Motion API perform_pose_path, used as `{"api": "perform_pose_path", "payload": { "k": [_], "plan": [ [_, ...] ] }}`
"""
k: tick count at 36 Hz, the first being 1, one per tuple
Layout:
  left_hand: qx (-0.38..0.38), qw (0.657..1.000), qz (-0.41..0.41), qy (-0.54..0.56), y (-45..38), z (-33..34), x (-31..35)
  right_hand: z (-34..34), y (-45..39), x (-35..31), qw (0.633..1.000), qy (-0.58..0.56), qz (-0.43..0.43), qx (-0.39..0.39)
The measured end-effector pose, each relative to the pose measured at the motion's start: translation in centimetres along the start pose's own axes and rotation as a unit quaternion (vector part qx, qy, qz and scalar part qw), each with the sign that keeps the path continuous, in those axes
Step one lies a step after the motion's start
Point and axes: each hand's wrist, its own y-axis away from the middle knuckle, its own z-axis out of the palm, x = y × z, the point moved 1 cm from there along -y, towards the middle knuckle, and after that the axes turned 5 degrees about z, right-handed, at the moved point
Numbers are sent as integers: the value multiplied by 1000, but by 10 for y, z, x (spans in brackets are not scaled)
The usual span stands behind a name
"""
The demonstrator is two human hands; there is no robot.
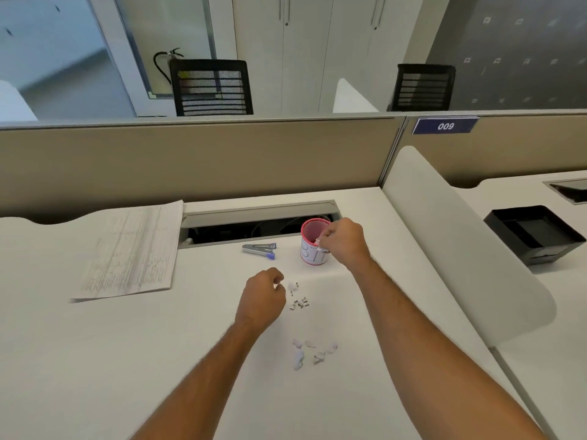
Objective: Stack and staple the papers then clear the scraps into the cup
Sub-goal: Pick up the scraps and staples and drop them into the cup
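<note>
Papers lie stacked; right hand pinches a scrap over the cup, left hand curls empty beside remaining scraps.

white laminate desk | open cable trough with grey flap at its back edge | beige fabric partition panel behind | blue "009" plate on the partition | rounded white side divider | black plastic tray on the neighbouring desk | two black mesh chairs beyond | cream cabinet doors | glass wall left
</note>
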Motion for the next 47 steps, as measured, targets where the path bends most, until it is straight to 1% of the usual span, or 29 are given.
{"api": "perform_pose_path", "payload": {
  "k": [6, 12, 16, 22, 26, 31, 38, 42, 45, 47],
  "plan": [
    [11, 1000, -6, 7, -24, -3, -1, 16, -42, -10, 999, 48, 20, 10],
    [22, 999, -22, 12, -45, -1, -14, 32, -66, -18, 988, 151, 23, -26],
    [15, 999, -33, -1, -54, 4, -23, 36, -73, -22, 973, 221, 10, -67],
    [-27, 999, -27, -31, -66, 18, -35, 36, -73, -26, 959, 273, -23, -73],
    [-43, 998, -19, -46, -72, 26, -38, 31, -69, -29, 957, 283, -38, -58],
    [-58, 997, -12, -55, -74, 36, -42, 27, -62, -36, 962, 266, -48, -43],
    [-77, 995, 7, -60, -76, 47, -43, 42, -42, -36, 966, 209, -151, -13],
    [-71, 995, 16, -65, -77, 52, -45, 54, -32, -30, 962, 211, -164, -53],
    [-64, 995, 25, -73, -77, 53, -46, 64, -21, -20, 964, 204, -152, -81],
    [-58, 994, 30, -82, -76, 54, -47, 71, -15, -12, 960, 219, -136, -109]
  ]
}}
